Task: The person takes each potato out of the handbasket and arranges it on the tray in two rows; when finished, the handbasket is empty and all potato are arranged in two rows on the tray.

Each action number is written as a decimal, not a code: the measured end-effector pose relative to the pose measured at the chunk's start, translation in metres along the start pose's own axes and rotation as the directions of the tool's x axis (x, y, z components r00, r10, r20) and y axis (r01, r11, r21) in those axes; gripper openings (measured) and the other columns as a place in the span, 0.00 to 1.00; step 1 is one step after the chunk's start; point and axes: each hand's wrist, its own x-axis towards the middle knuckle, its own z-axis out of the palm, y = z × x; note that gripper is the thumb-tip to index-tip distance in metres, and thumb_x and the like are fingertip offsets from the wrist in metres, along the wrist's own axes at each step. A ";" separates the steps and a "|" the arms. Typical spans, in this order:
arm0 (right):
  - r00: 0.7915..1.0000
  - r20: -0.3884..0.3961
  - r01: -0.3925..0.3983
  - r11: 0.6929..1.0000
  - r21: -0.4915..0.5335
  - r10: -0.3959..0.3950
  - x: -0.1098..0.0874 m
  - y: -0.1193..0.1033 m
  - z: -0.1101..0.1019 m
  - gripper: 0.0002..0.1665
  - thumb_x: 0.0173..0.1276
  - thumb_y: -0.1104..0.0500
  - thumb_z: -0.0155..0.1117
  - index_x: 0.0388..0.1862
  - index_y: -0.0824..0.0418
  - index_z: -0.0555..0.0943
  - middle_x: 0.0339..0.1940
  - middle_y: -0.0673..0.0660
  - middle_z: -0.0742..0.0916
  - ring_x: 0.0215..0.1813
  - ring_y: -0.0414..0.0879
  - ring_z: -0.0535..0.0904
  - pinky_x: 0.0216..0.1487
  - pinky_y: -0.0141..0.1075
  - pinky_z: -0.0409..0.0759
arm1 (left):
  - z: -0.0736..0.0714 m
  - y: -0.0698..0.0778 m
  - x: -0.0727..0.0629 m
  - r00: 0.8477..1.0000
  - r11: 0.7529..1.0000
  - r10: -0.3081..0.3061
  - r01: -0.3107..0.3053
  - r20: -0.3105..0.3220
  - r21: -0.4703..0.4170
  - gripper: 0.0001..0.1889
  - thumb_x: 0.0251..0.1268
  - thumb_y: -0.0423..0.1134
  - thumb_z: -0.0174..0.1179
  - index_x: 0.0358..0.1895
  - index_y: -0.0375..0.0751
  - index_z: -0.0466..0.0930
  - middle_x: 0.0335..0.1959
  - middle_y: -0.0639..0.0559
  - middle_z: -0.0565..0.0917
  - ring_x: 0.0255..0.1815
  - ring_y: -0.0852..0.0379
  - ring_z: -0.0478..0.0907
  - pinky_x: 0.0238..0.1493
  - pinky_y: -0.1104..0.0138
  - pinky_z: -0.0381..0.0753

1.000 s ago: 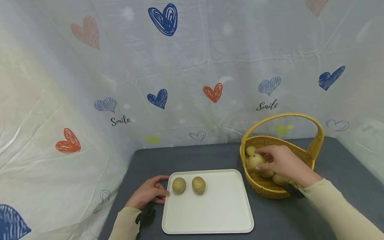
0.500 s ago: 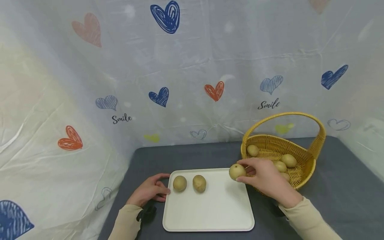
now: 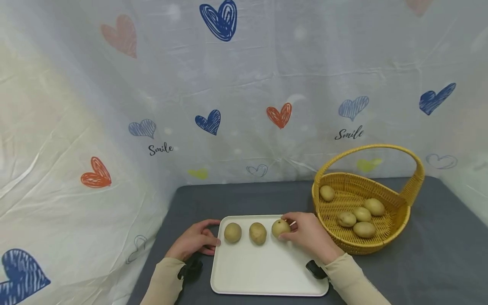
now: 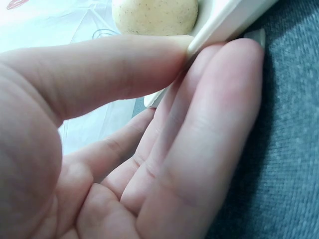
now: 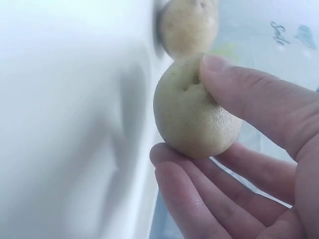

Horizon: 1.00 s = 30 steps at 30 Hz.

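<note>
My right hand (image 3: 310,235) pinches a round potato (image 3: 279,228) between thumb and fingers at the back right of the white tray (image 3: 267,271). In the right wrist view this potato (image 5: 192,112) shows a small dimple beside the thumb; whether it touches the tray I cannot tell. Two more potatoes lie along the tray's back edge, a round potato (image 3: 232,232) at the left and an oval potato (image 3: 258,233) in the middle. At the tray's left edge, my left hand (image 3: 192,239) grips the rim (image 4: 219,25), thumb above and fingers against its outer side.
Right of the tray stands a yellow wicker basket (image 3: 398,226) with a tall arched handle and several potatoes inside. A dark grey cloth (image 3: 236,197) covers the table. Behind it hangs a pale curtain (image 3: 244,93) printed with hearts.
My right hand has taken a potato out of the basket and moved left with it over the tray's back right. My left hand has kept its grip on the tray's edge.
</note>
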 end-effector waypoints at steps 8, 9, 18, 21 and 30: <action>1.000 -0.020 0.004 0.999 -0.033 -0.004 0.000 0.000 0.009 0.27 0.55 0.54 0.90 0.52 0.58 0.91 0.40 0.50 0.93 0.38 0.36 0.86 0.41 0.34 0.85 | 0.000 0.002 0.002 1.000 1.000 -0.002 0.002 -0.009 0.006 0.44 0.61 0.35 0.78 0.80 0.37 0.68 0.35 0.44 0.89 0.32 0.54 0.89 0.37 0.57 0.93; 1.000 -0.019 0.005 0.999 -0.034 -0.006 0.000 0.000 0.010 0.26 0.55 0.54 0.90 0.52 0.58 0.91 0.40 0.50 0.93 0.38 0.37 0.86 0.41 0.34 0.85 | 0.000 0.002 0.002 1.000 1.000 -0.005 0.005 -0.009 0.004 0.44 0.61 0.35 0.78 0.80 0.38 0.68 0.35 0.44 0.89 0.32 0.54 0.89 0.37 0.57 0.93; 1.000 -0.021 -0.016 0.999 -0.040 0.016 -0.001 -0.001 0.011 0.28 0.56 0.54 0.90 0.54 0.59 0.91 0.41 0.52 0.93 0.38 0.38 0.86 0.41 0.36 0.86 | 0.000 -0.001 0.002 1.000 1.000 -0.015 0.015 0.004 -0.011 0.43 0.61 0.35 0.78 0.80 0.38 0.69 0.35 0.44 0.89 0.32 0.54 0.89 0.38 0.58 0.93; 0.999 -0.024 -0.026 0.998 -0.050 0.025 -0.001 -0.001 0.011 0.27 0.56 0.53 0.89 0.54 0.59 0.90 0.41 0.52 0.93 0.38 0.38 0.86 0.41 0.36 0.86 | 0.000 0.000 0.002 1.000 1.000 -0.014 0.014 0.003 -0.010 0.43 0.61 0.35 0.78 0.80 0.38 0.69 0.35 0.44 0.89 0.32 0.54 0.90 0.38 0.57 0.93; 0.999 -0.019 -0.029 0.998 -0.061 0.028 0.001 0.000 0.010 0.27 0.57 0.52 0.89 0.53 0.60 0.90 0.37 0.51 0.92 0.38 0.39 0.86 0.41 0.38 0.85 | 0.000 0.000 0.003 1.000 1.000 -0.023 0.023 0.000 -0.008 0.43 0.61 0.36 0.79 0.80 0.39 0.69 0.35 0.44 0.89 0.33 0.53 0.90 0.38 0.57 0.94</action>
